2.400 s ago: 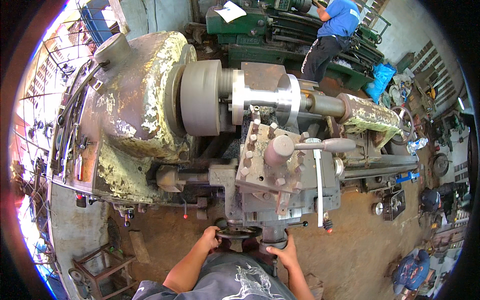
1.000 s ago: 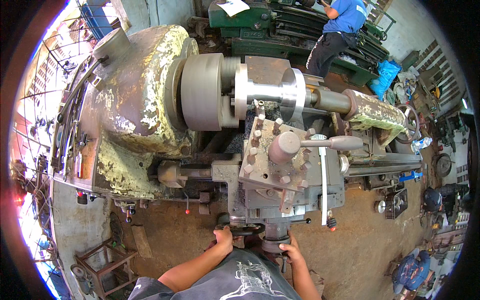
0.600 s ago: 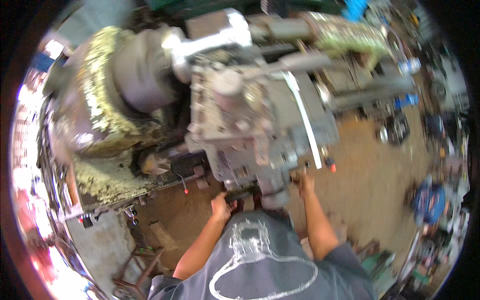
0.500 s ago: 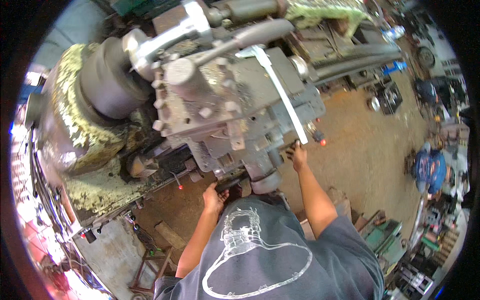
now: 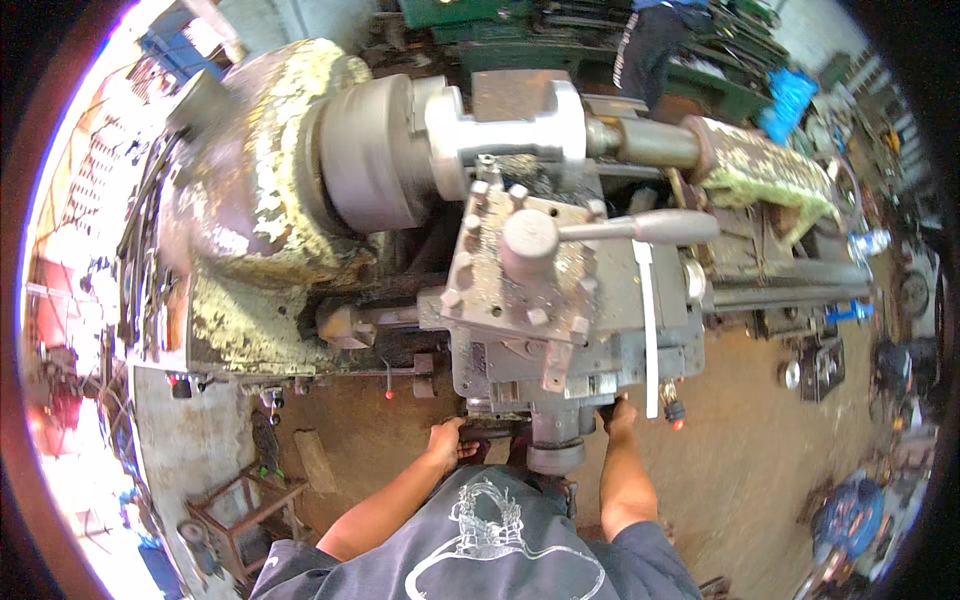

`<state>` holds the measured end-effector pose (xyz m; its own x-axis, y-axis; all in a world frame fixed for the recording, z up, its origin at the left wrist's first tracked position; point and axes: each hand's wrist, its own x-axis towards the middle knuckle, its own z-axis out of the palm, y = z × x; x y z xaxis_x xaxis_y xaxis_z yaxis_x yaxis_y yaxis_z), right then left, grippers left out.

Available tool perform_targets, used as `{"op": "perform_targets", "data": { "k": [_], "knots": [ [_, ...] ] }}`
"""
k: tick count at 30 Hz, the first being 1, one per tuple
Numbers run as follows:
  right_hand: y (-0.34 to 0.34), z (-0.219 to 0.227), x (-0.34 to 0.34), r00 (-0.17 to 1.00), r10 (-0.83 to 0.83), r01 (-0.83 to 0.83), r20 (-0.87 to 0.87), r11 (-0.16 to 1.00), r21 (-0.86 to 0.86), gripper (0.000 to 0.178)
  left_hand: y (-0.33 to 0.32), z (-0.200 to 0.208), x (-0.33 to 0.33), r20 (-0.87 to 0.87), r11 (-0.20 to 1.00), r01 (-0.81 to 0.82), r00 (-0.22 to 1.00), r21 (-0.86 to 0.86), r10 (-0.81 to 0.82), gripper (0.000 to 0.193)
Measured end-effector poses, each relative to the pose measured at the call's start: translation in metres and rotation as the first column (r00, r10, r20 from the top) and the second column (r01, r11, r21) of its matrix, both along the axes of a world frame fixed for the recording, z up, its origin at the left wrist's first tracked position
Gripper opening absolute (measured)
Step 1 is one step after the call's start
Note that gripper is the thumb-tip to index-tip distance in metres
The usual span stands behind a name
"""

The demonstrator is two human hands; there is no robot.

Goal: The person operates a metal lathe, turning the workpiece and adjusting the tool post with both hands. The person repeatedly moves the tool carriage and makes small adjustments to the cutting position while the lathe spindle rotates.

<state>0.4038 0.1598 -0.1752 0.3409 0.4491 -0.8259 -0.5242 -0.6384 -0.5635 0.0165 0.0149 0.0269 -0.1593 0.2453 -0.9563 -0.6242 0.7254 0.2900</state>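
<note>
I stand at a metal lathe, its carriage point(image 5: 630, 345) in front of me. My left hand point(image 5: 455, 443) is closed on a dark handle point(image 5: 488, 433) low on the carriage front, left of a round grey knob point(image 5: 556, 457). My right hand point(image 5: 621, 413) reaches under the carriage's front edge, its fingers mostly hidden. Above it lies a vernier caliper point(image 5: 650, 335). The tool post point(image 5: 515, 290) carries a long lever point(image 5: 640, 228) pointing right. Behind it, a shiny spool-shaped workpiece point(image 5: 510, 140) sits between the blurred chuck point(image 5: 368, 150) and the tailstock point(image 5: 765, 170).
The lathe's headstock point(image 5: 260, 190), with peeling paint, stands at the left. Red-tipped levers point(image 5: 389, 380) stick out at the front. On the floor are a rusty metal frame point(image 5: 245, 515) and a black tray point(image 5: 822, 370). Two people point(image 5: 645, 55) point(image 5: 850, 515) are nearby.
My view has turned and shifted, so the lathe now lies level across it and more of its back shows. Both hands remain at the carriage front; the caliper stays on the carriage.
</note>
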Motion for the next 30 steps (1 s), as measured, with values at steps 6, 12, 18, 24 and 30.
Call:
{"op": "perform_targets", "data": {
  "k": [6,12,18,24,30],
  "knots": [
    [0.013,0.009,0.051,0.923,0.384,-0.377,-0.017,0.896,-0.235,0.037,-0.007,0.016,-0.004,-0.082,0.983,0.181,0.98,0.01,-0.179,0.05],
    [0.025,0.175,0.045,0.977,-0.094,-0.026,0.191,0.838,0.545,0.011,-0.023,-0.002,0.002,-0.464,0.659,0.665,0.488,-0.351,-0.739,0.087],
    [0.033,0.295,0.023,0.757,-0.015,-0.267,0.653,0.905,0.331,0.01,-0.023,-0.017,0.01,-0.531,0.674,0.733,0.61,0.095,-0.588,0.103],
    [0.045,0.33,-0.006,0.383,0.132,-0.592,0.914,0.795,0.133,0.014,-0.021,-0.011,0.004,-0.508,0.628,0.76,0.613,0.168,-0.605,0.071],
    [0.064,0.332,-0.036,0.021,0.312,-0.633,0.95,0.739,-0.229,0.019,-0.025,-0.015,0.002,-0.482,0.747,0.636,0.725,0.194,-0.493,0.069]
  ]
}}
